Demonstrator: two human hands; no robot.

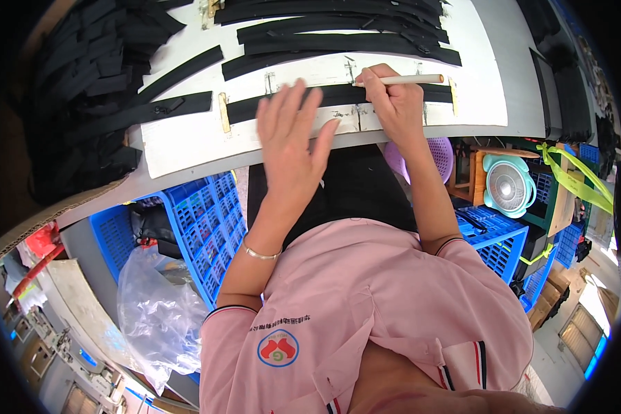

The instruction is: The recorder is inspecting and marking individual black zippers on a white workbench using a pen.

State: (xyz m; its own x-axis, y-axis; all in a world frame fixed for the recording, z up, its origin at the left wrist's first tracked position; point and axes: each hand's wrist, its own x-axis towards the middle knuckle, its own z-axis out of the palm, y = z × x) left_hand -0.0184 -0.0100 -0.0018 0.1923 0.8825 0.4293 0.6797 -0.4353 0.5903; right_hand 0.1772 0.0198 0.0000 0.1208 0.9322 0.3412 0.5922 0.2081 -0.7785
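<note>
A black fabric strip (245, 110) lies across a white board (179, 145), between two yellowish tape marks. Over its left part hovers or rests my left hand (290, 134), fingers stretched out and slightly blurred; I cannot tell whether it presses on the strip. My right hand (397, 107) grips a white pen (424, 79), its tip end down at the strip's upper edge, near a dark mark drawn on the board. Dark pen lines also show on the board below the strip.
More black strips (352, 45) lie farther back on the board. A big heap of black strips (83, 83) fills the left side of the table. Below stand blue plastic crates (207, 221), a clear plastic bag (159, 310), a purple basket (439, 159) and a teal fan (509, 185).
</note>
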